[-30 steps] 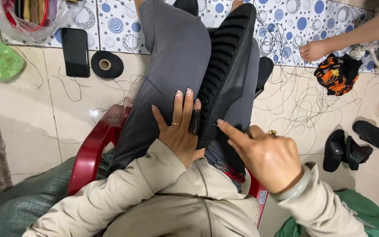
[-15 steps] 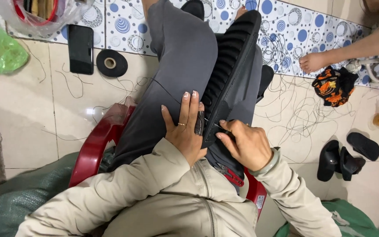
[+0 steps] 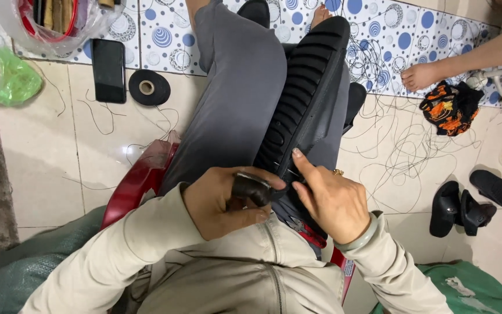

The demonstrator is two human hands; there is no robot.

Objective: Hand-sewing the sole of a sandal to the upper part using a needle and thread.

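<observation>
1. I see a long black ridged shoe sole (image 3: 306, 104) lying along the person's lap, on the grey trousers (image 3: 233, 99). Its long axis runs from the near end, at the hands, up and slightly right to the far rounded end, which points away from the body toward the blue-dotted floor tiles (image 3: 390, 35).
2. The left hand (image 3: 225, 200) is curled shut around a small dark tool handle (image 3: 252, 189) pressed at the sole's near end; fingers together, clamped on it.
3. The right hand (image 3: 332, 197) rests just right of the sole's near end, index finger stretched out and touching the sole's edge, the other fingers folded. I cannot tell whether it pinches anything.
4. Left of the sole, on the cream floor, lie a black thread spool (image 3: 149, 87) and a flat black phone (image 3: 108, 70), side by side.
5. Farther left sits a green plastic bag (image 3: 4, 75); above the phone, a clear plastic bag (image 3: 59, 20) of mixed items.
6. Right of the sole, loose black thread (image 3: 402, 145) sprawls; beyond it an orange-and-black cloth bundle (image 3: 451, 107) and black sandals (image 3: 466, 203).
7. Another person's bare foot (image 3: 422, 75) rests near the bundle.
</observation>
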